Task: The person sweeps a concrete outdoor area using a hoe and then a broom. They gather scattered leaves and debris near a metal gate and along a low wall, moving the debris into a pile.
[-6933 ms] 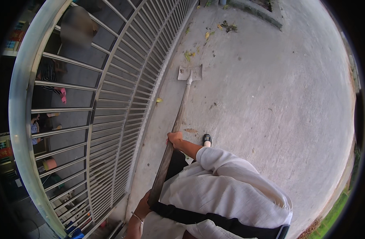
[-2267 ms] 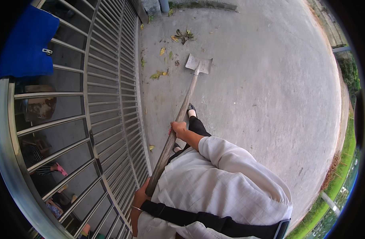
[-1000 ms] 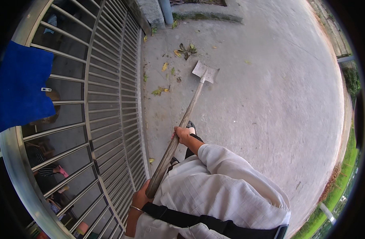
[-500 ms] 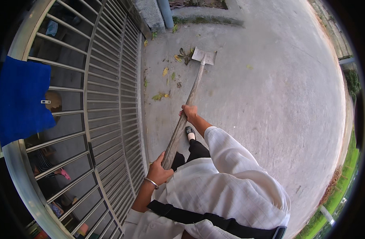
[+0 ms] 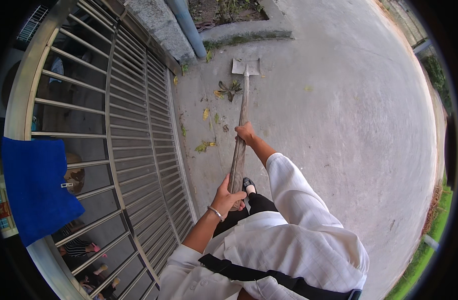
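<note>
Both my hands are wrapped round the wooden handle of a shovel [image 5: 243,107]. My left hand [image 5: 228,196], with a bracelet at its wrist, grips the handle's near end. Further up the shaft, my right hand [image 5: 245,133] is closed round it. The flat metal blade [image 5: 246,66] points away from me, by the concrete floor; whether it touches the floor I cannot tell. Left of the shaft and nearer than the blade lies a clump of dark and yellow leaves [image 5: 229,91]. Other yellow and green leaves [image 5: 205,146] are scattered between the shovel and the gate.
A metal barred gate [image 5: 139,125] runs along my left, with a blue cloth [image 5: 36,185] hung on it. At the far side stand a blue pipe [image 5: 189,30] and a raised planting bed's concrete curb [image 5: 249,34]. Grey concrete [image 5: 349,135] extends to the right.
The blade has moved left and away from me, off the far side of the leaf clump. My right hand has moved forward, and my left hand is a little further right and forward.
</note>
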`<state>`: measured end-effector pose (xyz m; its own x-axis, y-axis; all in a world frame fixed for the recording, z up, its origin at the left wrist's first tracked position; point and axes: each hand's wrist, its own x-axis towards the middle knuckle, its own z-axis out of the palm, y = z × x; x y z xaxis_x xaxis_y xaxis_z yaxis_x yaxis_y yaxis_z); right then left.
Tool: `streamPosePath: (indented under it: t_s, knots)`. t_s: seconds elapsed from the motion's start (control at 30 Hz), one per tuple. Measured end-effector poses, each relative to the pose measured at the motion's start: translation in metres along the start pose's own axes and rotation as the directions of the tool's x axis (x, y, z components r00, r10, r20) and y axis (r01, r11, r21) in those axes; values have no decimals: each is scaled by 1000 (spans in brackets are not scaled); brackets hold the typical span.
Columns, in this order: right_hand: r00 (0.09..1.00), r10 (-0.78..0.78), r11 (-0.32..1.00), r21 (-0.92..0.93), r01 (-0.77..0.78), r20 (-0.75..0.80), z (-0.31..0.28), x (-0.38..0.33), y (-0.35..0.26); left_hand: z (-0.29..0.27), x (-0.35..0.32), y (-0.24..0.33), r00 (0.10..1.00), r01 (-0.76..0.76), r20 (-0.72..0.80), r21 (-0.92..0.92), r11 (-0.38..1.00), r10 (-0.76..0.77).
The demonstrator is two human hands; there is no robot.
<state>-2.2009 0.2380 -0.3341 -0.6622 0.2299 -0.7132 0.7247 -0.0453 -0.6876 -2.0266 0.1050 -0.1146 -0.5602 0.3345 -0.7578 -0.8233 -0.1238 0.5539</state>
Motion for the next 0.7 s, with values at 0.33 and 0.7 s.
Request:
streamPosePath:
  t_s: [0.33, 0.7]
  knots:
    - [977, -65, 976, 191, 105, -204, 56, -8, 48, -53, -12, 52, 993, 105, 25, 285, 953, -117]
    - [949, 264, 948, 226, -223, -174, 52, -125, 26, -113, -60, 84, 973, 120, 78, 633, 765, -218]
